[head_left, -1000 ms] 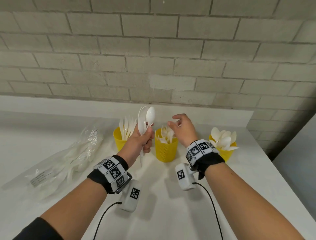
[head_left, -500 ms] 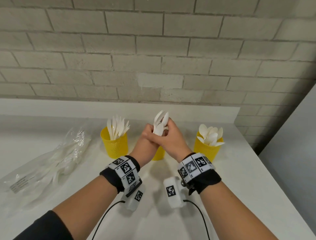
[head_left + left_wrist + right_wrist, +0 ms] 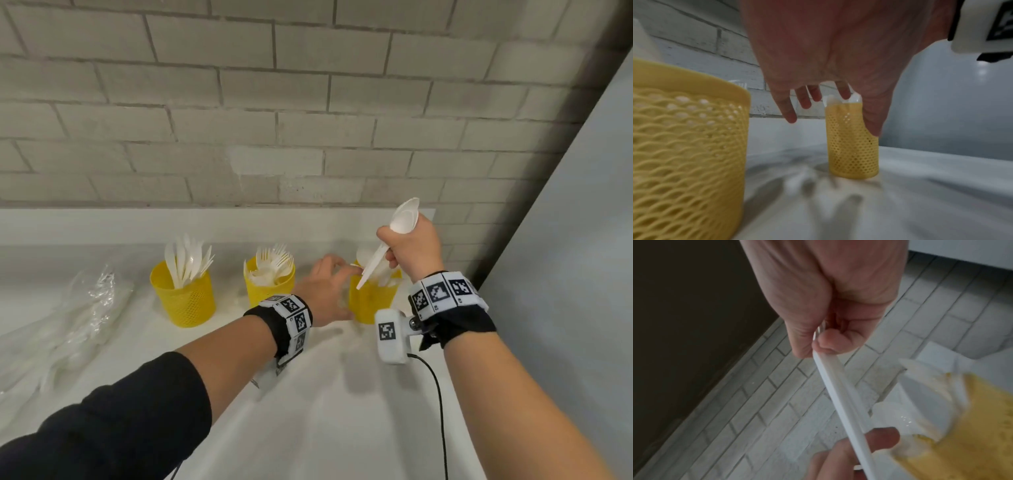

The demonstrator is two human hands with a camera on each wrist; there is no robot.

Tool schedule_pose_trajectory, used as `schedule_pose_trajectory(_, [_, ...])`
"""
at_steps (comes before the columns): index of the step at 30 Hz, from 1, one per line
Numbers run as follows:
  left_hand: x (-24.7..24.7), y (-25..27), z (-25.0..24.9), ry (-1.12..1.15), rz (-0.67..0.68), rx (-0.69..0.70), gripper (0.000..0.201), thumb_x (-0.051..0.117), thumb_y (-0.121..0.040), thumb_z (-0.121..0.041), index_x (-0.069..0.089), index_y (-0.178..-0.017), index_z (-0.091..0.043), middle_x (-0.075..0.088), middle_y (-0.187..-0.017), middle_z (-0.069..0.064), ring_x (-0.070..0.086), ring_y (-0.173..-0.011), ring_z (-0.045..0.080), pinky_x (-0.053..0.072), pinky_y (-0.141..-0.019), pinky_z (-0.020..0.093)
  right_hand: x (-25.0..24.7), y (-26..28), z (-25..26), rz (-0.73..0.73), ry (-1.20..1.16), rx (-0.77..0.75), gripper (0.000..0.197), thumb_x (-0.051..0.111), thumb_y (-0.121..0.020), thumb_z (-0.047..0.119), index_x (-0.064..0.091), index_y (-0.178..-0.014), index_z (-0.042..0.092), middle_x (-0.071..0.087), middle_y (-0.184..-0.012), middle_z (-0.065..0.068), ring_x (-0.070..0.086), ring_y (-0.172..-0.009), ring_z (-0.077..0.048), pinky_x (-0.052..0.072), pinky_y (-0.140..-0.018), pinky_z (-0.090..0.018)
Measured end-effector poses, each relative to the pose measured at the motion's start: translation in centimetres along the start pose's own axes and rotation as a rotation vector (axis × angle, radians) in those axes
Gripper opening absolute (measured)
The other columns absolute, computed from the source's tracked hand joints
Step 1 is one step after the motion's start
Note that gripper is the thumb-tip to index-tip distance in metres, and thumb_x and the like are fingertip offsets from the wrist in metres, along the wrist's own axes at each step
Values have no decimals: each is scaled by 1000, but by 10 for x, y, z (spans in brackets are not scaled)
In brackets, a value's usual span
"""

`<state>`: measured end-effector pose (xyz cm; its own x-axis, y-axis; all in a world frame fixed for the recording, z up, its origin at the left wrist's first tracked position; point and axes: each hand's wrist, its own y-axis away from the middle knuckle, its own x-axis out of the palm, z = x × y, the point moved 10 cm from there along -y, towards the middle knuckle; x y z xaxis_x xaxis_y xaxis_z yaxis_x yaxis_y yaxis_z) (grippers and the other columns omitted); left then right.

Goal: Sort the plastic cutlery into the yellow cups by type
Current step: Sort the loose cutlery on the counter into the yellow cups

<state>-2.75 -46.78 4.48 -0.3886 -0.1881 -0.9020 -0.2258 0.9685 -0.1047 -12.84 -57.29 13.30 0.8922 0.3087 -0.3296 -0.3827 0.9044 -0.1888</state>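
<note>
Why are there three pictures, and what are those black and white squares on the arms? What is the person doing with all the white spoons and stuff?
No robot here, just a person with small cameras strapped on. One picture comes from a camera on the head, looking down at both arms. The other two come from cameras on each wrist, looking along the fingers. The checkered squares sit on the wristbands.

On the white table stand three yellow cups: the left cup holds knives, the middle cup forks, the right cup spoons. A clear plastic bag with more cutlery lies at the far left.

The right hand grips a white spoon, its handle pointing down at the spoon cup. The left hand is open and reaching for that cup, perhaps to steady it.
</note>
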Motion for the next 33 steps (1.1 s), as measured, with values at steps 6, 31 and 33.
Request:
schedule_pose_trajectory(6, [-2, -15, -12, -128, -79, 46, 45, 64, -85, -39, 53, -125, -23, 35, -139, 4, 32, -130, 22, 37, -103, 38, -23, -19, -49, -176, -143, 154, 18, 62, -76, 7, 58, -89, -4, 55, -52, -12, 48, -26, -9, 44, -35, -20])
schedule_pose_trajectory(31, [2, -16, -3, 111, -195, 22, 22, 70, -82, -32, 68, -101, -20, 48, -121, 4, 40, -122, 19, 33, -105, 29, 19, 30, -68, 143, 584, -340, 34, 50, -96, 33, 56, -129, 32, 48, -142, 9, 37, -134, -15, 26, -106, -34])
schedule_pose_trajectory(33, [2, -14, -4, 80, -151, 12, 26, 67, -85, -29, 64, -110, -21, 46, -130, 5, 38, -126, 22, 32, -108, 33, 19, 29, -70, 145, 565, -347, 35, 50, -96, 31, 55, -131, 28, 49, -143, 4, 38, -134, -18, 27, -109, -36])
